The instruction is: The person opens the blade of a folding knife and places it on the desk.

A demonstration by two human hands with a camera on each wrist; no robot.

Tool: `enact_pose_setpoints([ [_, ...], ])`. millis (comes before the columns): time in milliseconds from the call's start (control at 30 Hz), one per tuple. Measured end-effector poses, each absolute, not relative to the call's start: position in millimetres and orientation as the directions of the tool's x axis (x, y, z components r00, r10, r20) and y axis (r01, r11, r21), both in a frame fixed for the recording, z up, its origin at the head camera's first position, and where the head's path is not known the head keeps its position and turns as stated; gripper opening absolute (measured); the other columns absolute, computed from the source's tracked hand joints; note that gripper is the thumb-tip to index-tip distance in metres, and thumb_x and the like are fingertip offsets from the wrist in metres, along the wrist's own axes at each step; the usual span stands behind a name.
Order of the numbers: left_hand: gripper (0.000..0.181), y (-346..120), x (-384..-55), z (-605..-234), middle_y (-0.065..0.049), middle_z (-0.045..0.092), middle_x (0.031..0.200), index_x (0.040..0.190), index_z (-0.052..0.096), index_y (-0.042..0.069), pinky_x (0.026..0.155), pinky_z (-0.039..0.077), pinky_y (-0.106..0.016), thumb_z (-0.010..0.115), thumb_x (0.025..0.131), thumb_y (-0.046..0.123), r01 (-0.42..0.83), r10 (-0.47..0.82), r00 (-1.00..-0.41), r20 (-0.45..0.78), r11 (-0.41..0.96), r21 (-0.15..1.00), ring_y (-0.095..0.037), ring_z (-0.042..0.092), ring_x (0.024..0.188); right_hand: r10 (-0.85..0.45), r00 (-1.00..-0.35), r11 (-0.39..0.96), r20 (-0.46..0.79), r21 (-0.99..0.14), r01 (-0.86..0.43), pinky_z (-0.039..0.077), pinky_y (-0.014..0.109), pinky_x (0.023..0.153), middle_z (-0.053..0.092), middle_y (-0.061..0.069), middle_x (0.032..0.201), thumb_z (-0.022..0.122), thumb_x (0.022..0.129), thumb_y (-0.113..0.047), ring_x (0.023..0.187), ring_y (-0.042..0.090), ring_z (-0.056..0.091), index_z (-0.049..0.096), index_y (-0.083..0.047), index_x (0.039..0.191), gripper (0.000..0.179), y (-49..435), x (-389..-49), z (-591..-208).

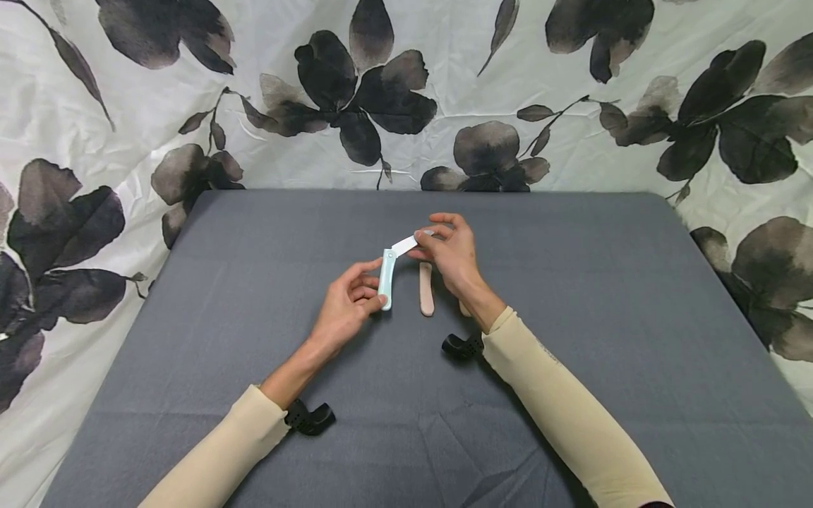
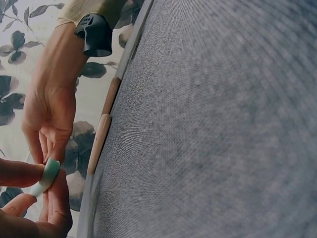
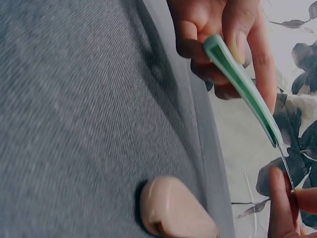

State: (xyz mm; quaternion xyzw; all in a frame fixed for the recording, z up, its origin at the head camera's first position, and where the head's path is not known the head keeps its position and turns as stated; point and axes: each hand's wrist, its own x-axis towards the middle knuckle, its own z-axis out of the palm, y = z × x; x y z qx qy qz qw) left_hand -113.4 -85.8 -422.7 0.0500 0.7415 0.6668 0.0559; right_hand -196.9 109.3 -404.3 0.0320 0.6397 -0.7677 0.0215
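Note:
A folding knife with a mint-green handle [image 1: 387, 279] is held above the table, its blade [image 1: 404, 245] swung partly out at an angle. My left hand [image 1: 343, 307] grips the handle between thumb and fingers. With thumb and fingertips, my right hand [image 1: 452, 255] pinches the blade near its tip, which the fingers partly hide. In the right wrist view the open slot of the handle [image 3: 242, 91] shows, and the thin blade [image 3: 285, 163] runs from its end to the right fingertips. The left wrist view shows the handle [image 2: 48, 176] nearly end-on.
Beneath the right hand a beige folded handle [image 1: 426, 291] lies on the grey cloth-covered table [image 1: 254, 233]. A second beige piece [image 1: 464, 309] lies beside it, mostly hidden by the right wrist. Behind the table hangs a floral sheet [image 1: 483, 92].

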Motion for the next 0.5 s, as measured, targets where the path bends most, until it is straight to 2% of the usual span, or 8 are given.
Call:
enact_pose_setpoints([
  [167, 0.063, -86.1, -114.3, -420.0, -0.017, 0.064, 0.111, 0.148, 0.057, 0.012, 0.069, 0.052, -0.022, 0.070, 0.089, -0.008, 0.001, 0.135, -0.991, -0.011, 0.087, 0.996, -0.011, 0.065, 0.083, 0.055, -0.994, -0.246, -0.092, -0.966, 0.076, 0.064, 0.028, 0.069, 0.063, 0.006, 0.092, 0.066, 0.095, 0.010, 0.064, 0.012, 0.072, 0.044, 0.006, 0.137, 0.048, 100.4, -199.8, -401.5],
  [300, 0.064, -86.4, -114.8, -417.1, -0.017, 0.064, 0.113, 0.149, 0.057, 0.013, 0.067, 0.051, -0.022, 0.069, 0.090, -0.008, 0.002, 0.129, -0.992, -0.009, 0.082, 0.997, -0.010, 0.065, 0.084, 0.102, -0.991, -0.270, -0.086, -0.961, 0.055, 0.064, 0.027, 0.067, 0.062, 0.004, 0.083, 0.068, 0.094, 0.009, 0.060, 0.011, 0.071, 0.047, 0.000, 0.127, 0.040, 96.1, -201.0, -398.6],
  [433, 0.064, -85.8, -115.4, -414.3, -0.018, 0.065, 0.114, 0.149, 0.056, 0.013, 0.067, 0.051, -0.021, 0.069, 0.090, -0.008, 0.006, 0.130, -0.992, -0.004, 0.075, 0.997, -0.010, 0.065, 0.084, 0.150, -0.986, -0.266, -0.078, -0.963, 0.036, 0.063, 0.026, 0.064, 0.065, 0.004, 0.081, 0.071, 0.093, 0.007, 0.055, 0.010, 0.070, 0.048, -0.002, 0.122, 0.039, 93.5, -201.9, -395.3],
  [500, 0.064, -85.2, -116.0, -413.1, -0.019, 0.065, 0.115, 0.149, 0.056, 0.013, 0.069, 0.052, -0.020, 0.069, 0.090, -0.009, 0.009, 0.131, -0.991, 0.000, 0.068, 0.998, -0.009, 0.065, 0.084, 0.173, -0.982, -0.263, -0.076, -0.964, 0.029, 0.063, 0.026, 0.064, 0.066, 0.004, 0.081, 0.073, 0.092, 0.006, 0.055, 0.009, 0.070, 0.048, 0.002, 0.123, 0.041, 92.6, -202.2, -393.9],
])
